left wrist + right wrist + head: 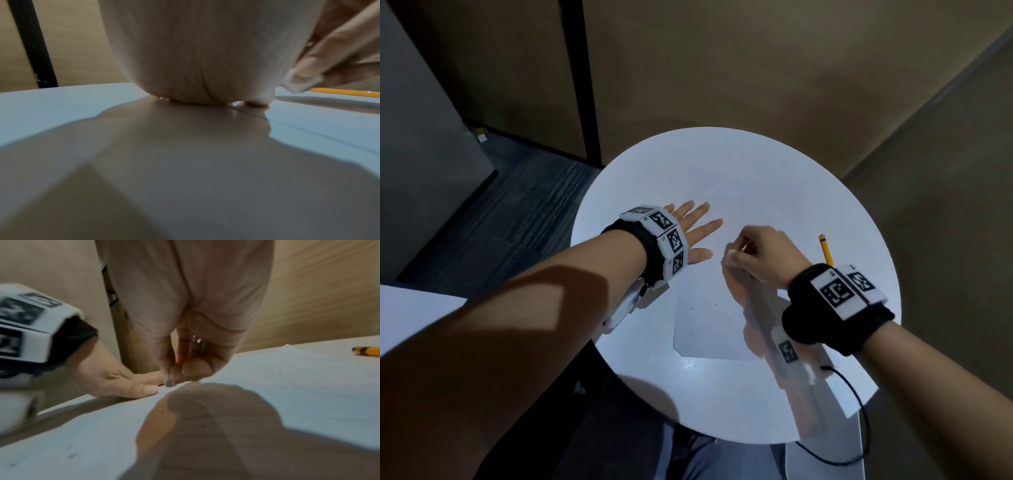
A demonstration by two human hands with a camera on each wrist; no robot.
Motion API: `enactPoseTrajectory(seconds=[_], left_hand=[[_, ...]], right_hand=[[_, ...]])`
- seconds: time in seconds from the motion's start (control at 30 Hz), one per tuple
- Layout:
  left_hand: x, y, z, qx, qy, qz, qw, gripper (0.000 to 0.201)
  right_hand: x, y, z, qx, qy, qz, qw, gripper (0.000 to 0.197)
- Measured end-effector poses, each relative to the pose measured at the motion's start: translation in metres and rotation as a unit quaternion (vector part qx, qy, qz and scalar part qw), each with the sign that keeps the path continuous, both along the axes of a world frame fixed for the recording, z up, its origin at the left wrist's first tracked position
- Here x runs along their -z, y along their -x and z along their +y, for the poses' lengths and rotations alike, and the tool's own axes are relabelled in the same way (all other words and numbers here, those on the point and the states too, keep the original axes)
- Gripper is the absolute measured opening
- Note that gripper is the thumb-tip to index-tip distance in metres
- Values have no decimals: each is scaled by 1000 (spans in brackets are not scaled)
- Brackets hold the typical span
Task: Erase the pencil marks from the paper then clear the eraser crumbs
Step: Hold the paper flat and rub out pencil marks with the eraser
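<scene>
A white sheet of paper (709,322) lies on the round white table (619,342), with dark eraser crumbs (710,303) scattered on its near part. My left hand (695,228) lies flat with spread fingers on the paper's left side, holding it down. My right hand (753,251) pinches a small white eraser (730,257) and presses its greyed tip (169,382) on the paper just right of the left thumb (144,389). From the left wrist view the eraser (300,82) shows between the right fingertips. Faint pencil marks (269,369) remain farther right.
A yellow pencil (826,251) lies on the table behind my right wrist, also seen as the pencil (368,351) at the far right. A black cable (859,411) hangs off the table's near right edge. Brown walls stand behind the table.
</scene>
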State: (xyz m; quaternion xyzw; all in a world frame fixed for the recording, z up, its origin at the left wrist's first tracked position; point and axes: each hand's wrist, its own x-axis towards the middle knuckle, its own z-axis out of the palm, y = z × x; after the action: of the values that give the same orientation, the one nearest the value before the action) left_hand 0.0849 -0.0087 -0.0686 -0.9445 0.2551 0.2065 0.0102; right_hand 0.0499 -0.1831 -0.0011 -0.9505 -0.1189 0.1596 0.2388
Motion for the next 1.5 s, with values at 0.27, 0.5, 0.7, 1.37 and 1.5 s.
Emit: enactPoseTrajectory(seconds=[0.27, 0.5, 0.7, 1.37, 1.5], left_hand=[[1, 1, 1, 1, 3, -2, 1000, 63], [-1, 2, -1, -1, 6, 0, 1000, 63], [-5, 2, -2, 1, -3, 0, 1000, 63], [-2, 2, 0, 4, -7, -8, 1000, 63], [-5, 4, -2, 4, -13, -3, 1000, 63]], right_hand=[[-4, 11, 1, -83, 47, 53, 994, 28], [5, 16, 8, -44, 11, 1, 999, 22], [-2, 2, 12, -30, 19, 17, 999, 19], [2, 7, 17, -47, 31, 20, 998, 19], [11, 12, 22, 6, 4, -31, 999, 12]])
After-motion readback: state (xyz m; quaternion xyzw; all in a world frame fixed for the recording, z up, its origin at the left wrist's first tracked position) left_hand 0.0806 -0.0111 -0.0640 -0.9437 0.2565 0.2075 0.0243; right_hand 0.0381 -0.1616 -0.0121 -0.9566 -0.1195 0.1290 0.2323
